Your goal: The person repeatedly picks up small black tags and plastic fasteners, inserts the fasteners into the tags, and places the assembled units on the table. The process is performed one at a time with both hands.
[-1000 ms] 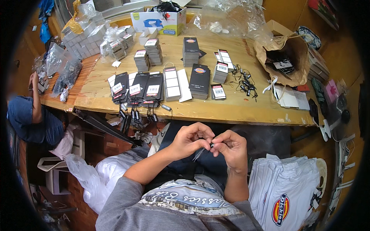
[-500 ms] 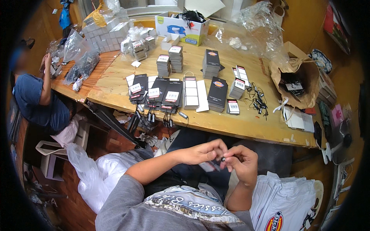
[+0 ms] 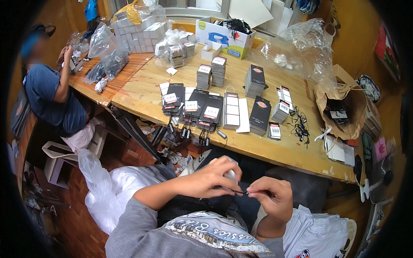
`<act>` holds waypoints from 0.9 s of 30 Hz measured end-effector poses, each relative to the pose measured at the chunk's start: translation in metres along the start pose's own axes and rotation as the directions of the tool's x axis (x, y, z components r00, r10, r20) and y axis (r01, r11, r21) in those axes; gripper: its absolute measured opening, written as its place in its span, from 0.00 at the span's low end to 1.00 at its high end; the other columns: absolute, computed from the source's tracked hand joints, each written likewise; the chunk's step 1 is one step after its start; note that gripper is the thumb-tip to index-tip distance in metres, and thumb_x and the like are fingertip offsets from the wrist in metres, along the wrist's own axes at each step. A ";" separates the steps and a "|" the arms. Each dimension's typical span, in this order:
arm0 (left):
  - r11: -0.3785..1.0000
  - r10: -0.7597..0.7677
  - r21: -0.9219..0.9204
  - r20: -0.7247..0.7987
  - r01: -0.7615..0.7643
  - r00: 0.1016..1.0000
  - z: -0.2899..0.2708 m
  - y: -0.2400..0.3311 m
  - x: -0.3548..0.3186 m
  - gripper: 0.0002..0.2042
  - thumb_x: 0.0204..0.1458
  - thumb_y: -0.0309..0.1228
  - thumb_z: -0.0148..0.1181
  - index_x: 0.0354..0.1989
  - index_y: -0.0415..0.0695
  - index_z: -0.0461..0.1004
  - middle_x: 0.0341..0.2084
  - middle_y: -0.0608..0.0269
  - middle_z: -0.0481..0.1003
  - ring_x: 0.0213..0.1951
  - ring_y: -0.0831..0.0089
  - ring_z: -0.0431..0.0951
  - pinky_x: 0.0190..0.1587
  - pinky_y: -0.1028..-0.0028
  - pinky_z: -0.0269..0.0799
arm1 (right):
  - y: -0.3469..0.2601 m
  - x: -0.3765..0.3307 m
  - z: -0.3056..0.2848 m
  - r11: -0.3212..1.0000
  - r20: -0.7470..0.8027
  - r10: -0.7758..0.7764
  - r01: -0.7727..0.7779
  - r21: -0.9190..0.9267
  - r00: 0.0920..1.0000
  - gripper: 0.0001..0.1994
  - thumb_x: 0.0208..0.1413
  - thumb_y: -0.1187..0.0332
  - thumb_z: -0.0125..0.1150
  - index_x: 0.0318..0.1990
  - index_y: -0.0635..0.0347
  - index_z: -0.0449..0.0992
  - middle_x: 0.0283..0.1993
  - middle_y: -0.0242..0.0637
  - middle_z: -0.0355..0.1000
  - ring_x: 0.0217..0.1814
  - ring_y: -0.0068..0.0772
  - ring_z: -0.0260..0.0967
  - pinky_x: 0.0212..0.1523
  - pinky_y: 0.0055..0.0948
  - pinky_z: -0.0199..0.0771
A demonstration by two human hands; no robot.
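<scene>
Over my lap, my left hand (image 3: 215, 177) is closed on a hang tag (image 3: 232, 174), mostly hidden behind its fingers; a pale part and a thin dark edge show. Close on its right, my right hand (image 3: 273, 198) pinches a small black tag string (image 3: 247, 193) at the tag's end. On the table's near edge lie overlapping black hang tags (image 3: 212, 107), their dark strings (image 3: 204, 136) dangling over the edge. Beside them stand a stack of white-panelled tags (image 3: 232, 111) and a stack of black tags (image 3: 260, 115).
Loose black strings (image 3: 300, 124) lie on the table (image 3: 159, 94) near a brown paper bag (image 3: 320, 101). A box (image 3: 223, 38) of strings stands at the back. A co-worker (image 3: 56, 96) sits left. White garments (image 3: 316, 232) are at my right, a plastic bag (image 3: 118, 185) at my left.
The view has shifted, so the table sits lower and further right. My left hand has turned, its fingers now folded over the tag; my right hand still pinches close beside it.
</scene>
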State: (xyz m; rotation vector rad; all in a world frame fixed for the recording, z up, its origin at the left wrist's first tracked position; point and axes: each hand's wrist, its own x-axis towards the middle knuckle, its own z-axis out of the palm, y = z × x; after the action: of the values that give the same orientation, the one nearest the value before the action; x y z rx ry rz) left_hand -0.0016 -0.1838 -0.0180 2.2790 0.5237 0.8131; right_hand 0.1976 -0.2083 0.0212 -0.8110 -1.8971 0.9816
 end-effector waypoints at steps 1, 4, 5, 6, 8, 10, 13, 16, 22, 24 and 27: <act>0.997 0.007 0.077 -0.091 0.000 0.996 -0.007 0.004 -0.001 0.13 0.37 0.24 0.57 0.34 0.52 0.73 0.28 0.64 0.61 0.33 0.68 0.65 0.33 0.71 0.61 | -0.004 0.001 0.001 1.000 -0.022 -0.004 0.004 -0.002 1.000 0.05 0.36 0.81 0.58 0.24 0.66 0.71 0.22 0.39 0.69 0.21 0.28 0.68 0.20 0.18 0.64; 0.965 -0.174 0.171 -0.145 0.198 0.974 -0.021 0.017 -0.011 0.21 0.35 0.19 0.53 0.41 0.55 0.69 0.27 0.62 0.60 0.20 0.71 0.66 0.21 0.75 0.63 | -0.011 0.003 0.009 0.999 0.004 0.022 -0.021 -0.044 1.000 0.05 0.36 0.81 0.58 0.24 0.67 0.71 0.22 0.40 0.69 0.21 0.30 0.68 0.21 0.19 0.65; 0.951 -0.243 0.153 -0.164 0.268 0.956 -0.025 0.023 -0.012 0.19 0.35 0.17 0.50 0.39 0.50 0.68 0.28 0.62 0.61 0.19 0.69 0.67 0.21 0.74 0.64 | -0.011 0.004 0.012 0.998 0.069 0.001 0.003 -0.060 0.998 0.06 0.35 0.81 0.59 0.25 0.66 0.71 0.22 0.40 0.69 0.21 0.32 0.68 0.22 0.21 0.66; 0.950 -0.214 0.180 -0.220 0.255 0.952 -0.026 0.023 -0.015 0.17 0.34 0.16 0.49 0.36 0.48 0.68 0.27 0.61 0.62 0.20 0.69 0.67 0.21 0.75 0.64 | -0.009 0.003 0.018 0.998 0.093 -0.040 0.044 -0.036 0.995 0.07 0.36 0.80 0.59 0.27 0.65 0.71 0.24 0.40 0.69 0.23 0.33 0.68 0.22 0.22 0.66; 0.945 -0.148 0.232 -0.326 0.231 0.934 -0.028 0.019 -0.020 0.14 0.32 0.15 0.48 0.30 0.42 0.69 0.26 0.60 0.63 0.20 0.68 0.68 0.21 0.76 0.64 | -0.007 0.004 0.031 0.991 0.128 -0.117 0.124 -0.054 0.985 0.07 0.38 0.79 0.58 0.29 0.65 0.71 0.25 0.40 0.69 0.24 0.34 0.69 0.23 0.23 0.67; 0.954 -0.173 0.185 -0.309 0.237 0.935 -0.034 0.018 -0.028 0.07 0.35 0.18 0.48 0.26 0.38 0.63 0.25 0.58 0.64 0.22 0.64 0.68 0.24 0.73 0.64 | -0.007 0.009 0.035 0.988 0.204 -0.141 0.151 -0.031 0.969 0.08 0.38 0.80 0.57 0.30 0.64 0.71 0.26 0.39 0.70 0.25 0.35 0.69 0.24 0.24 0.68; 0.941 -0.276 0.128 -0.253 0.315 0.927 -0.053 0.024 -0.044 0.12 0.39 0.30 0.55 0.27 0.37 0.61 0.24 0.55 0.62 0.26 0.60 0.66 0.29 0.70 0.63 | -0.011 0.011 0.032 0.984 0.255 -0.177 0.166 0.064 0.951 0.09 0.36 0.82 0.55 0.30 0.64 0.72 0.28 0.39 0.71 0.27 0.34 0.70 0.25 0.23 0.69; 0.989 -0.115 0.075 -0.135 0.126 0.984 -0.076 0.016 -0.060 0.21 0.37 0.41 0.62 0.30 0.39 0.60 0.29 0.57 0.57 0.32 0.67 0.60 0.33 0.74 0.59 | -0.008 0.006 0.028 0.973 0.188 -0.215 0.193 0.127 0.959 0.10 0.35 0.83 0.55 0.29 0.64 0.72 0.28 0.40 0.71 0.27 0.34 0.71 0.27 0.23 0.70; 0.809 -0.010 0.386 -0.746 0.444 0.666 -0.107 0.015 -0.068 0.10 0.26 0.15 0.58 0.21 0.40 0.68 0.31 0.59 0.61 0.33 0.70 0.68 0.35 0.75 0.65 | 0.000 0.016 0.040 0.969 0.238 -0.172 0.122 0.213 0.956 0.08 0.38 0.82 0.55 0.30 0.64 0.73 0.28 0.40 0.71 0.28 0.33 0.71 0.28 0.23 0.70; 0.752 0.161 0.459 -0.823 0.472 0.544 -0.124 -0.014 -0.058 0.12 0.28 0.13 0.56 0.25 0.38 0.72 0.32 0.60 0.67 0.29 0.73 0.71 0.31 0.75 0.68 | 0.009 0.025 0.053 0.977 0.231 -0.084 0.034 0.211 0.969 0.07 0.41 0.81 0.54 0.31 0.64 0.72 0.29 0.40 0.71 0.30 0.34 0.71 0.30 0.23 0.70; 0.746 0.077 0.468 -0.767 0.474 0.637 -0.133 -0.064 -0.050 0.15 0.31 0.12 0.52 0.30 0.41 0.73 0.34 0.60 0.67 0.34 0.67 0.71 0.34 0.73 0.67 | 0.034 0.039 0.073 0.987 0.228 -0.018 -0.018 0.158 0.973 0.06 0.43 0.77 0.53 0.32 0.63 0.72 0.31 0.40 0.71 0.32 0.36 0.70 0.33 0.24 0.69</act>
State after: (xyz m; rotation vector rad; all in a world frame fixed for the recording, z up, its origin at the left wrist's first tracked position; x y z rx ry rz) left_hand -0.1365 -0.1066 -0.0036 2.2595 1.6667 1.6738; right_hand 0.1218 -0.1839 -0.0187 -0.6257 -1.9803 1.2544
